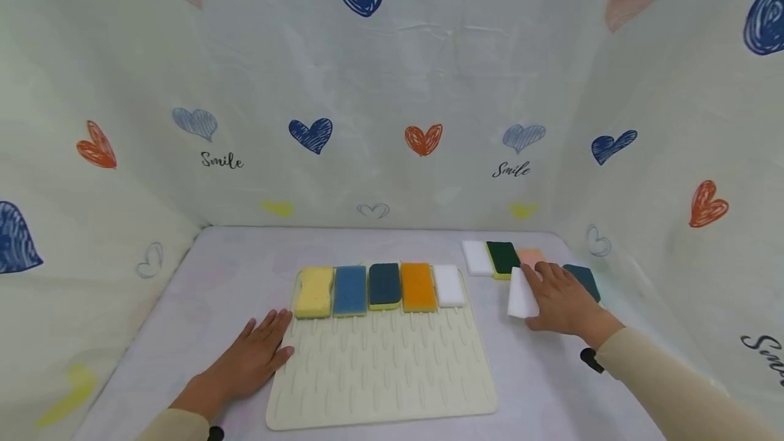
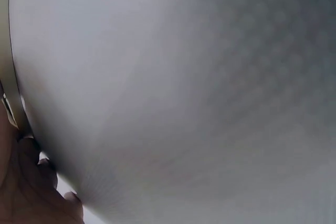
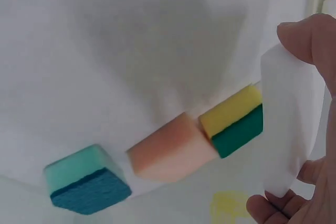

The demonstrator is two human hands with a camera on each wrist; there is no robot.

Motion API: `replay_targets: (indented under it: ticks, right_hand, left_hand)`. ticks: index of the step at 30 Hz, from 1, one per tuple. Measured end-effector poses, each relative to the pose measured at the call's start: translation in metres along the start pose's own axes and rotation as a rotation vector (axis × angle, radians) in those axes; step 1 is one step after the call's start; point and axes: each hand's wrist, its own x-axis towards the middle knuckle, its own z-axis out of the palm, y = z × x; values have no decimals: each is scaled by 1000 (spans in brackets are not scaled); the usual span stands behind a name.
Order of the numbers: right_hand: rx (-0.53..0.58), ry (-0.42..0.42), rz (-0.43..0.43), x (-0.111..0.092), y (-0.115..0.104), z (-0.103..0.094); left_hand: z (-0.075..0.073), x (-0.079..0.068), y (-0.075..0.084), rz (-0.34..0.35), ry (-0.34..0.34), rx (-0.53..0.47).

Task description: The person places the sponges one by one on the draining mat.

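Note:
My right hand (image 1: 563,301) grips a white sponge (image 1: 523,295) between thumb and fingers, to the right of the cream ridged mat (image 1: 386,373). The right wrist view shows the same white sponge (image 3: 291,119) pinched at its two ends. Palm down, my left hand (image 1: 254,356) lies at the mat's left edge with its fingers straight. Along the mat's far edge runs a row of sponges: yellow (image 1: 314,291), blue (image 1: 350,290), dark teal (image 1: 384,284), orange (image 1: 419,286) and white (image 1: 450,286).
Behind my right hand are another white sponge (image 1: 477,258), a green-and-yellow sponge (image 1: 503,258), a pink sponge (image 1: 530,256) and a teal sponge (image 1: 584,280). Heart-printed curtains (image 1: 453,80) enclose the table (image 1: 245,264) at the back and sides.

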Motion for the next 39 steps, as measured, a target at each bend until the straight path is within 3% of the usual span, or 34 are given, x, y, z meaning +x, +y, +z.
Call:
replay_targets:
  ticks: [12,21,27,35,39]
  right_hand:
    - [-35,232,-205,31,-67,-19]
    - [54,207,-215,45,-113,-31]
    - [75,246,-282,54,-149,-33]
    - [151,300,-372,65,-213,-33]
    - [161,272,-414,65,-247,-31]
  left_hand:
    - [0,0,5,-38,-37,30]
    - [-1,6,10,-8,-20,12]
    - [0,5,8,-28,-38,0]
    - [0,3,3,-40,-23,13]
    - [0,1,4,-55,-36,43]
